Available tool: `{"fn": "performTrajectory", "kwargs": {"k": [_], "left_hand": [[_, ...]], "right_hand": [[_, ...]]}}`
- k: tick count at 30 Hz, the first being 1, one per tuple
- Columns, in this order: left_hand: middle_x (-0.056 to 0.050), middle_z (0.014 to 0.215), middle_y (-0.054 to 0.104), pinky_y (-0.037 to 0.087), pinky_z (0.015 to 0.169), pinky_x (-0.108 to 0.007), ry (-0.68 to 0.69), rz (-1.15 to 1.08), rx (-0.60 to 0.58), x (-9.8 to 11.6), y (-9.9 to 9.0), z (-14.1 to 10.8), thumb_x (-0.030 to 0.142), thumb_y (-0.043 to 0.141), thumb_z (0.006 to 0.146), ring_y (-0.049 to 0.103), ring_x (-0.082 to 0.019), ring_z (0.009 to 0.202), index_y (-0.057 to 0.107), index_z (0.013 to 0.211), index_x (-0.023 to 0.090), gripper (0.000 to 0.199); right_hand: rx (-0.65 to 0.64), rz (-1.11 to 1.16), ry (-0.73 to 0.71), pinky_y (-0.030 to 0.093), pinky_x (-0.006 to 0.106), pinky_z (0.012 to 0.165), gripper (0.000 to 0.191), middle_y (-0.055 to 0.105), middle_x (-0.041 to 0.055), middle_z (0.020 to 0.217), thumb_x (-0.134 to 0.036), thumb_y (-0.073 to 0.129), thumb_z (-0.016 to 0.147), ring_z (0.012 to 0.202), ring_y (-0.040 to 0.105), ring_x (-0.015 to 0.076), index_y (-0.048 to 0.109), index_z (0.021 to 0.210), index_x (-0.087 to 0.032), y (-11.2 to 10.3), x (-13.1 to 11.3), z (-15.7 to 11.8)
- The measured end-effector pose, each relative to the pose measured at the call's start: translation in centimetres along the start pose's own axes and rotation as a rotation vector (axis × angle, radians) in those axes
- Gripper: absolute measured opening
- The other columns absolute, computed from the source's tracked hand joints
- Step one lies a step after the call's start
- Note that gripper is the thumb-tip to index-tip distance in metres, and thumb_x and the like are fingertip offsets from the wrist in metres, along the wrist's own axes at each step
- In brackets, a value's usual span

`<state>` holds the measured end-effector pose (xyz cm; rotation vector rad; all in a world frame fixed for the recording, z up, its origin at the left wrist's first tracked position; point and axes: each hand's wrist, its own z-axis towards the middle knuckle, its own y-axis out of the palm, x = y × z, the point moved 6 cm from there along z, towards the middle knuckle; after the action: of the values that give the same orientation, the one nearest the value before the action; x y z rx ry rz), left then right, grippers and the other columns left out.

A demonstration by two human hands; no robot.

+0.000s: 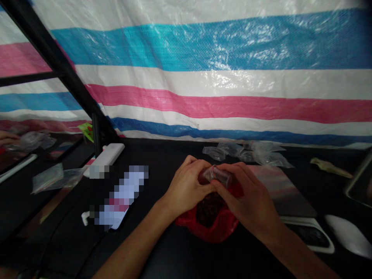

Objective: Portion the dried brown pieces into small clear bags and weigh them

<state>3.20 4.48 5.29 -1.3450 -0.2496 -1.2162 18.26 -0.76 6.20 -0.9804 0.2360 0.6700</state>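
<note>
My left hand (186,188) and my right hand (251,199) meet around a small clear tube (223,176), tilted nearly level. The left thumb and fingers close on its left end. The right fingers and thumb grip its right part. A thin band or wrap seems to circle its middle, but it is too small to make out. Just below the hands lies an open red plastic bag (216,233), its edges folded outward. Small dark brown pieces (207,212) fill its inside. What the tube contains is unclear.
A phone (123,199), a white block (112,155) and a white earbud (85,218) lie left. Clear plastic bags (271,153) lie behind; a grey flat sheet (290,192), a white-rimmed device (314,232) and a white mouse (347,235) are right. A hand (7,138) shows far left.
</note>
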Motion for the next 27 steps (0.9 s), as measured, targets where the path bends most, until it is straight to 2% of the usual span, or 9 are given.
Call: {"fn": "performTrajectory", "kwargs": {"k": [2,8,11,13,17,19,23,27], "left_hand": [[-0.002,0.103,0.071,0.049,0.090,-0.035,0.027,-0.003,-0.011,0.2,0.1,0.0,0.023,0.077,0.087,0.055,-0.024,0.106,0.069,0.110,0.023,0.025],[-0.006,0.115,0.066,0.049,0.102,-0.036,0.056,-0.045,0.028,-0.1,0.3,-0.1,0.021,0.079,0.087,0.050,-0.024,0.117,0.064,0.126,0.023,0.042],[-0.007,0.123,0.063,0.048,0.107,-0.039,0.049,-0.045,0.032,-0.1,0.4,-0.3,0.028,0.077,0.091,0.049,-0.025,0.122,0.060,0.132,0.023,0.045],[-0.008,0.127,0.062,0.047,0.110,-0.040,0.045,-0.040,0.029,0.0,0.4,-0.4,0.031,0.073,0.095,0.047,-0.025,0.126,0.057,0.136,0.024,0.045],[-0.007,0.126,0.063,0.046,0.112,-0.039,0.080,-0.011,0.042,0.7,0.3,-0.7,0.034,0.064,0.100,0.046,-0.025,0.126,0.054,0.137,0.025,0.039],[-0.007,0.128,0.063,0.046,0.112,-0.040,0.101,0.013,0.044,0.9,0.3,-0.7,0.031,0.063,0.101,0.046,-0.024,0.127,0.052,0.138,0.025,0.039],[-0.010,0.134,0.060,0.048,0.110,-0.042,0.049,0.069,0.045,0.2,0.2,-0.5,0.027,0.065,0.099,0.050,-0.025,0.129,0.045,0.145,0.022,0.050],[-0.010,0.132,0.062,0.048,0.108,-0.044,0.042,0.170,0.053,-0.2,0.0,-0.4,0.022,0.069,0.095,0.052,-0.028,0.128,0.051,0.137,0.021,0.046]], "right_hand": [[0.010,-0.003,-0.008,0.059,0.032,0.087,0.028,0.066,0.0027,0.111,-0.037,0.068,0.098,0.099,0.070,0.0196,0.063,0.123,-0.029,0.0,0.1,0.0],[0.002,0.024,-0.088,0.054,0.037,0.103,0.045,0.064,0.0054,0.134,-0.028,0.061,0.102,0.121,0.064,0.0218,0.052,0.146,-0.032,0.3,-0.3,-0.2],[0.067,0.028,-0.091,0.053,0.038,0.103,0.035,0.067,0.0048,0.129,-0.030,0.063,0.101,0.119,0.065,0.0222,0.058,0.135,-0.031,-0.3,-0.3,-0.1],[0.103,0.006,-0.060,0.056,0.038,0.097,0.027,0.070,0.0048,0.119,-0.037,0.066,0.099,0.110,0.067,0.0232,0.061,0.124,-0.029,-0.8,0.2,0.0],[0.107,-0.074,0.048,0.059,0.039,0.081,0.031,0.070,0.0036,0.098,-0.050,0.067,0.096,0.091,0.070,0.0243,0.062,0.115,-0.027,-1.2,1.5,0.2],[0.090,-0.081,0.062,0.059,0.039,0.081,0.029,0.071,0.0034,0.100,-0.048,0.065,0.097,0.092,0.070,0.0239,0.062,0.118,-0.027,-1.0,1.7,0.2],[0.069,0.018,-0.037,0.057,0.036,0.096,0.025,0.069,0.0049,0.123,-0.032,0.061,0.101,0.111,0.069,0.0213,0.059,0.125,-0.029,-0.5,0.6,-0.1],[0.092,0.041,-0.112,0.056,0.033,0.099,0.023,0.066,0.0054,0.126,-0.024,0.062,0.100,0.114,0.067,0.0196,0.061,0.123,-0.028,-0.5,-0.4,-0.4]]}}
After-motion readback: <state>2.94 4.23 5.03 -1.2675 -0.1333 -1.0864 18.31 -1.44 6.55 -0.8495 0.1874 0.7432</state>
